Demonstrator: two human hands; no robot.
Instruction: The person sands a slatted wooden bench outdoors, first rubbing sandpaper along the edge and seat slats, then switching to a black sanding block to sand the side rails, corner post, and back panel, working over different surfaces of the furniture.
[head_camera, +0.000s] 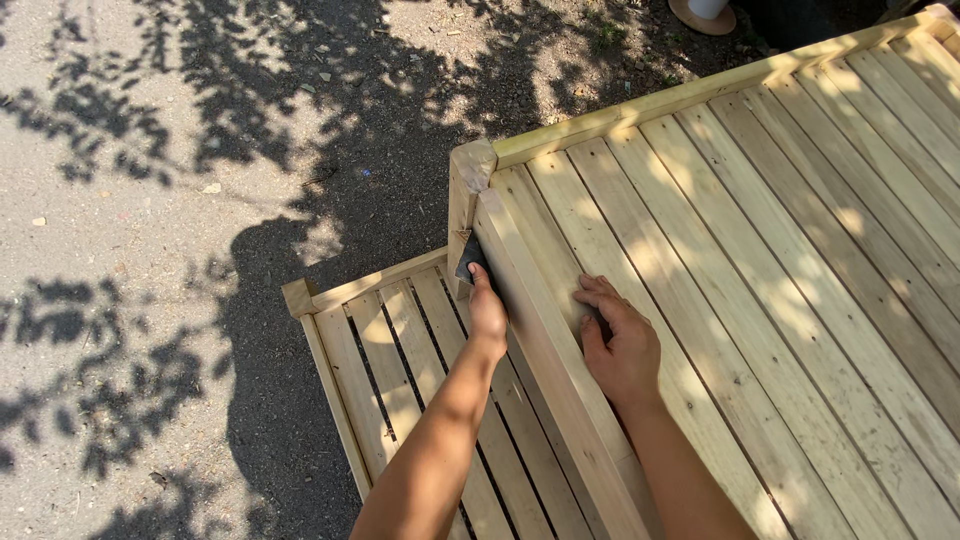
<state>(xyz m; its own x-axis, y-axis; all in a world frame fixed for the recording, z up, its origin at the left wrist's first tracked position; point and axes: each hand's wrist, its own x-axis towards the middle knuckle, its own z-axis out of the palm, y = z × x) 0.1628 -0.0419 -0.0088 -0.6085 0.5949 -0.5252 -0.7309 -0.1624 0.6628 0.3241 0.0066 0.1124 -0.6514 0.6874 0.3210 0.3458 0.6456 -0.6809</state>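
So the left hand (487, 312) has its grip closed on a small dark sanding pad (470, 258), pinching it between thumb and fingers and pressing it against the outer side of a pale wooden rail (545, 345). The pad sits just past the fingertips, up toward the corner post (470, 180), so it lies ahead of the hand along the rail. The rail's long axis runs from that post down toward the camera, slanting right, and the left forearm lines up roughly with it.

The right hand (622, 340) lies flat on the slatted panel (800, 250) just on the other side of the rail, fingers spread loosely and pointing up toward the post. There's something dark peeking out under its fingers, but I can't tell if it's a shadow or another thing, so I can't say if that hand holds anything. The left hand is clearly the one on the pad; the right is near but across the rail from it.

Below the rail on the left is a lower slatted section (390, 370) with gaps between boards, nothing lying on it. Beyond that is gravelly ground (150, 200) under dappled tree shade. At the top edge there's a round tan base of something (703, 14), too cropped to identify.
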